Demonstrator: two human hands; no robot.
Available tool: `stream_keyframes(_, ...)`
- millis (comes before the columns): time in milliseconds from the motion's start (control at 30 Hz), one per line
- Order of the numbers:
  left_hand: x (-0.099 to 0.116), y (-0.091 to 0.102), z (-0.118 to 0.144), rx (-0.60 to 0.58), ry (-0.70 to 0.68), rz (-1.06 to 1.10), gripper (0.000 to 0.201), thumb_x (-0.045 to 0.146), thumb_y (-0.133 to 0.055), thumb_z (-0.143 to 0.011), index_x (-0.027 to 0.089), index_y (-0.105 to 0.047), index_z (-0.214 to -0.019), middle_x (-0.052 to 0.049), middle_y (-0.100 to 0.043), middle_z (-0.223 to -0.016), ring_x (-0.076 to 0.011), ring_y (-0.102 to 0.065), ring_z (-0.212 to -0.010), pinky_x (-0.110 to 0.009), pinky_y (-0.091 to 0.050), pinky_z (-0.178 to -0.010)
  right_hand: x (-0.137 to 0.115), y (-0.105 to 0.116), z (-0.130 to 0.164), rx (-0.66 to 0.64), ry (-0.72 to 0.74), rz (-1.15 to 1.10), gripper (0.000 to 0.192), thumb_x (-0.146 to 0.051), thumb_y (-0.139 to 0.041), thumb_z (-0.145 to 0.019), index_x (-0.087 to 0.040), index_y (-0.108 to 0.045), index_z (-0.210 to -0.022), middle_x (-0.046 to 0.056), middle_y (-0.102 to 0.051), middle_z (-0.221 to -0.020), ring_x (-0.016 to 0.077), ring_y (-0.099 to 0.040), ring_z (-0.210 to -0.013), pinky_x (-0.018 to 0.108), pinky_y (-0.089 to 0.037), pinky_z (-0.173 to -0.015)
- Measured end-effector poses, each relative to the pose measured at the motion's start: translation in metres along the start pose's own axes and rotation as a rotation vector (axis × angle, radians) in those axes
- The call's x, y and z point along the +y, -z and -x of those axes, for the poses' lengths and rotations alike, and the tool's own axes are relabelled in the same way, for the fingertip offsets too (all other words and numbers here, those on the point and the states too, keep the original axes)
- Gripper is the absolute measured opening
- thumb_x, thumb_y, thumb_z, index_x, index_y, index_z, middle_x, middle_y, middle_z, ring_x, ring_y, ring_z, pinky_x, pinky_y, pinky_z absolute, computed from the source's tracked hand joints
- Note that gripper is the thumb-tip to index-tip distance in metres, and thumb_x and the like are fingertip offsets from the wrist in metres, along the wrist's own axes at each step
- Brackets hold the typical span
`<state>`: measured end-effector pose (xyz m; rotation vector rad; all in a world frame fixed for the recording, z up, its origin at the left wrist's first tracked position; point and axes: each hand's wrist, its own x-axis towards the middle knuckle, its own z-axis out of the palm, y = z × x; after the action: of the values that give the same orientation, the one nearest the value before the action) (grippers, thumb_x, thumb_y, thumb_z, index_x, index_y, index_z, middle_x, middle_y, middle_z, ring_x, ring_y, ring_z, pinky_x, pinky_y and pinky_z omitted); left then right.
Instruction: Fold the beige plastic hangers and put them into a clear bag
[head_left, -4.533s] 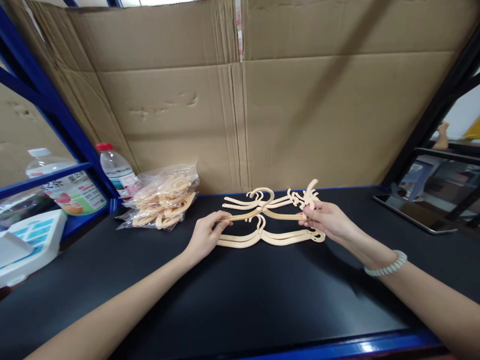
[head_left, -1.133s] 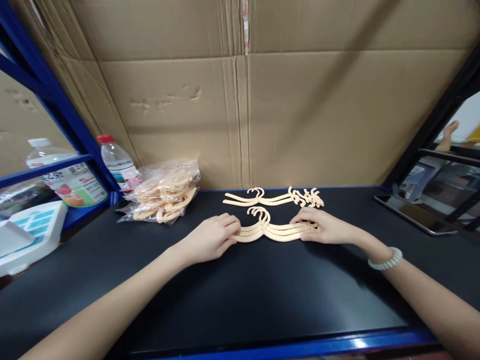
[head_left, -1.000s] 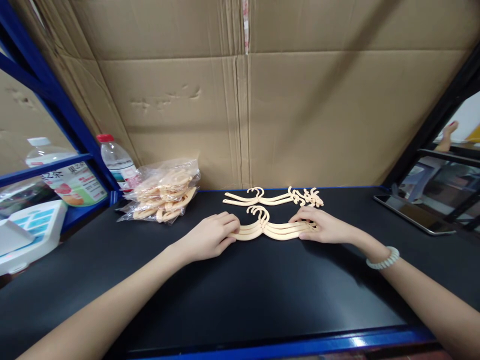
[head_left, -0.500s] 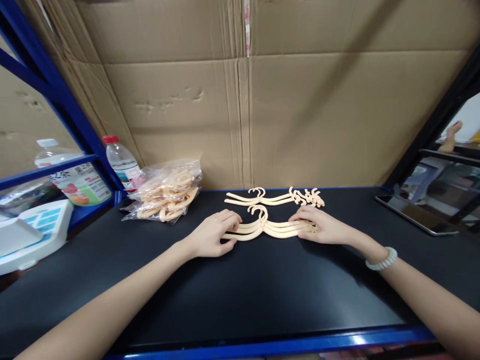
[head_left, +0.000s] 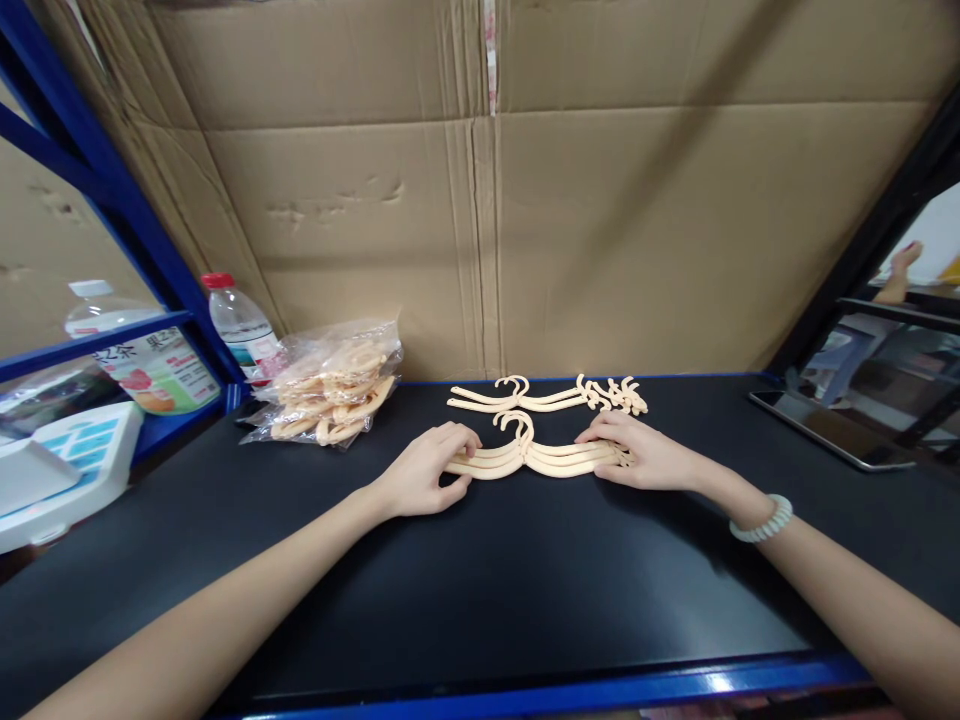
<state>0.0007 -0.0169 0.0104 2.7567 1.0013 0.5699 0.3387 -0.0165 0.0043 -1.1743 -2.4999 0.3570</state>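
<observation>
Fingers [head_left: 459,440] of the left hand [head_left: 424,472] curl over one end of a stack of cream hangers [head_left: 534,455] lying flat on the black tabletop [head_left: 480,590], while the right hand [head_left: 645,452] grips the opposite end. More loose hangers [head_left: 547,395] lie just behind, near the cardboard wall [head_left: 600,230]. A plastic bag of hangers [head_left: 330,395] and a water bottle [head_left: 238,328] sit at left.

At left: bagged hangers [head_left: 330,390], water bottle [head_left: 240,328] behind. Cardboard [head_left: 600,230] at back. Tablet [head_left: 832,428] flat at right.
</observation>
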Motion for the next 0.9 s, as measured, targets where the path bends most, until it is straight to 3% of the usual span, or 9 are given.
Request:
stream_keyframes(333, 0.0, 0.0, -0.001, 0.013, 0.013, -0.006, 0.024, 0.015, -0.051, -0.07, 0.021, -0.045, -0.092, -0.006, -0.058, -0.1, -0.0213, -0.055, -0.091, -0.035, -0.044, -0.082, 0.0, -0.002, 0.0, 0.026, 0.001, 0.018, 0.039, -0.027, -0.061, -0.074, -0.02, -0.061, -0.113, 0.009, -0.056, -0.1, 0.0256, -0.053, -0.096, 0.041, -0.044, -0.088)
stream_keyframes(500, 0.0, 0.0, 0.0, 0.023, 0.007, 0.0, 0.027, 0.014, -0.052, -0.069, 0.021, -0.046, -0.094, -0.005, -0.057, -0.102, -0.0214, -0.055, -0.092, -0.035, -0.044, -0.083, 0.004, -0.001, 0.0, 0.061, 0.004, -0.042, 0.039, -0.039, -0.061, -0.078, -0.02, -0.062, -0.113, 0.01, -0.057, -0.102, 0.0257, -0.053, -0.097, 0.042, -0.044, -0.088)
stream_keyframes(667, -0.001, 0.0, 0.0, 0.022, -0.008, 0.011, 0.03, 0.012, -0.051, -0.069, 0.021, -0.046, -0.097, -0.005, -0.057, -0.104, -0.0212, -0.054, -0.093, -0.035, -0.043, -0.085, 0.009, 0.001, -0.003, 0.27, -0.134, -0.089, 0.031, -0.043, -0.051, -0.084, -0.02, -0.066, -0.097, 0.009, -0.062, -0.091, 0.0227, -0.055, -0.083, 0.037, -0.046, -0.073)
stream_keyframes(900, 0.0, 0.001, 0.001, 0.014, -0.023, 0.03, 0.033, 0.012, -0.051, -0.068, 0.021, -0.046, -0.099, -0.005, -0.057, -0.105, -0.0215, -0.054, -0.095, -0.035, -0.044, -0.086, 0.016, 0.001, -0.003, 0.473, -0.279, -0.113, 0.026, -0.041, -0.049, -0.083, -0.02, -0.065, -0.085, 0.008, -0.067, -0.091, 0.0222, -0.059, -0.077, 0.034, -0.044, -0.068)
